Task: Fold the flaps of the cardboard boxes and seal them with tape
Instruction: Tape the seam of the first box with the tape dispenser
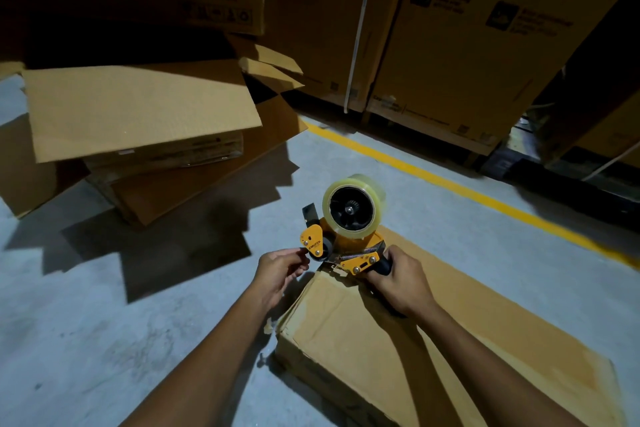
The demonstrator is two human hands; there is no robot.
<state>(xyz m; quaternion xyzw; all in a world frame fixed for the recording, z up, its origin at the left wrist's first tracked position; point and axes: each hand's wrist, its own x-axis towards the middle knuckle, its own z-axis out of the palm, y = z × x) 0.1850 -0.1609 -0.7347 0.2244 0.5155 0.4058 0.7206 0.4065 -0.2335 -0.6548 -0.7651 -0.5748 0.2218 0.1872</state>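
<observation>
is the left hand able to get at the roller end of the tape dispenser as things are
Probably yes. The left hand is right beside the front roller of the tape dispenser, with nothing between them; the right hand grips the handle at the opposite end, out of the way.

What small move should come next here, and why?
Probably pull clear tape free and press it onto the brown cardboard box: the right hand grips the orange tape dispenser above it, and the left hand pinches at its front roller.
</observation>
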